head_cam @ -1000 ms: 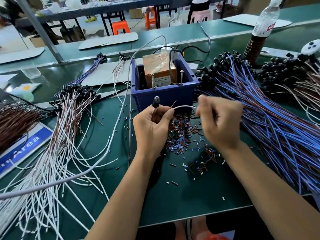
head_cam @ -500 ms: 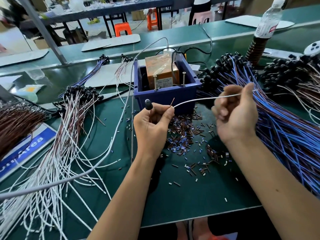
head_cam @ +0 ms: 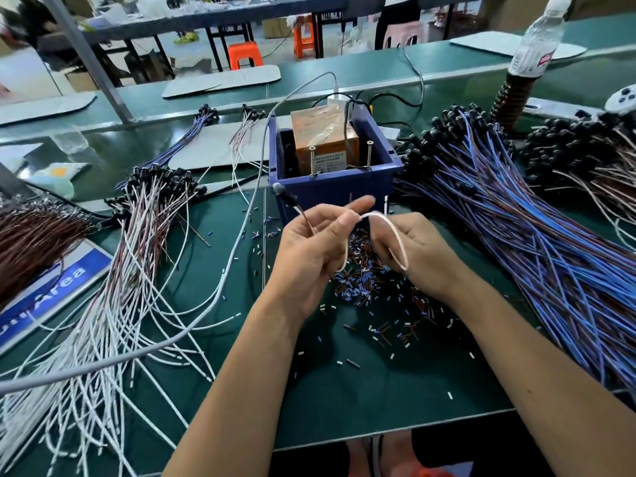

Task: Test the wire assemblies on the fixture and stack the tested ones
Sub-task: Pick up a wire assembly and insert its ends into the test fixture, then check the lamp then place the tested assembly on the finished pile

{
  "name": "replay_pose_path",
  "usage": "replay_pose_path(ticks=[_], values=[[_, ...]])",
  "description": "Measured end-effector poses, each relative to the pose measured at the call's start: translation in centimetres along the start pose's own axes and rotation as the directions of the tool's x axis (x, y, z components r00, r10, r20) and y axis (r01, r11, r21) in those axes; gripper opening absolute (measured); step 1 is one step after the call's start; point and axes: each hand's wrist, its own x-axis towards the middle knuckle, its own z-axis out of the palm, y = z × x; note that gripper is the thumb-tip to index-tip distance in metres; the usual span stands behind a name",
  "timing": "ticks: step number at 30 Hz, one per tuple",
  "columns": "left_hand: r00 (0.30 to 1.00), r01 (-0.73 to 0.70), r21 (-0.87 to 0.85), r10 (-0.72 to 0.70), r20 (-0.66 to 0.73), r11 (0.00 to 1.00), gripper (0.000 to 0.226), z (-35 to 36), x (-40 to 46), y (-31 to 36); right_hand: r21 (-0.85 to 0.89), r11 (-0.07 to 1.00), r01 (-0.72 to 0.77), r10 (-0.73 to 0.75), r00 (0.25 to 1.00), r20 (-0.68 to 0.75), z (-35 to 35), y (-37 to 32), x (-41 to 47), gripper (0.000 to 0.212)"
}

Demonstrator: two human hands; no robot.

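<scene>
My left hand (head_cam: 311, 249) pinches a wire assembly near its black capped end (head_cam: 284, 192), which sticks up to the left; a brown lead and a white lead run from it. The white wire (head_cam: 395, 235) arcs in a loop over to my right hand (head_cam: 418, 251), which holds its other end with the tip (head_cam: 386, 201) pointing up. Both hands hover just in front of the blue test fixture box (head_cam: 330, 192), which holds an orange transformer (head_cam: 323, 139) and two upright screws (head_cam: 369, 153) on its front rim.
A pile of white and brown assemblies (head_cam: 113, 270) spreads at the left. A big pile of blue ones (head_cam: 533, 242) fills the right. Cut insulation bits (head_cam: 364, 287) litter the green mat under my hands. A grey cable (head_cam: 237, 242) crosses the left. A water bottle (head_cam: 533, 39) stands far right.
My right hand has come back in from the right, bending the straight white wire into a loop beside my left hand. The capped end has tilted left.
</scene>
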Motion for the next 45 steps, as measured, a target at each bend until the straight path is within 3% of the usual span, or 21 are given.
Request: replay_pose_path(ticks=[3, 9, 11, 13, 17, 19, 27, 33, 41, 45], values=[[0.998, 0.050, 0.059, -0.052, 0.026, 0.997, 0.019, 0.5, -0.1, -0.3, -0.163, 0.986, 0.043, -0.036, 0.998, 0.042, 0.3, 0.3, -0.1, 0.055], [0.994, 0.110, 0.034, -0.109, -0.026, 0.993, 0.012, 0.2, 0.1, -0.6, -0.297, 0.946, 0.127, -0.132, 0.991, 0.004, 0.6, 0.3, 0.0, 0.052], [0.989, 0.142, 0.057, -0.139, -0.052, 0.988, 0.022, -0.1, 0.3, -0.7, -0.263, 0.950, 0.168, -0.169, 0.985, 0.018, 0.4, 0.2, -0.2, 0.045], [0.982, 0.171, 0.005, -0.170, -0.079, 0.985, 0.022, -0.4, 0.5, -0.6, -0.121, 0.982, 0.146, -0.146, 0.989, 0.013, 0.2, 0.0, -0.3, 0.041], [0.969, 0.239, -0.088, -0.244, -0.048, 0.967, 0.026, -0.7, 0.6, -0.6, 0.192, 0.980, 0.050, -0.023, 0.990, -0.141, -0.2, 0.2, 0.1, 0.033], [0.961, 0.277, -0.087, -0.277, 0.014, 0.957, 0.024, -0.6, 0.5, -0.6, 0.258, 0.966, 0.016, 0.020, 0.991, -0.134, -0.4, 0.3, 0.3, 0.021], [0.935, 0.351, -0.061, -0.347, 0.074, 0.934, 0.016, -0.4, 0.3, -0.6, 0.431, 0.902, -0.030, 0.052, 0.998, -0.040, -0.9, -0.2, 0.1, 0.015], [0.923, 0.376, -0.037, -0.370, 0.103, 0.926, 0.013, -0.3, 0.1, -0.7, 0.375, 0.924, -0.081, 0.115, 0.991, -0.070, -0.9, -0.1, 0.2, 0.020], [0.923, 0.358, 0.043, -0.361, 0.137, 0.933, 0.018, -0.7, -0.1, -0.3, 0.358, 0.912, -0.199, 0.148, 0.975, 0.164, -1.8, -0.2, 0.0, 0.010], [0.924, 0.351, 0.081, -0.359, 0.133, 0.933, 0.014, -0.6, -0.2, -0.2, 0.346, 0.911, -0.223, 0.154, 0.964, 0.215, -2.3, -0.2, -0.1, 0.014]])
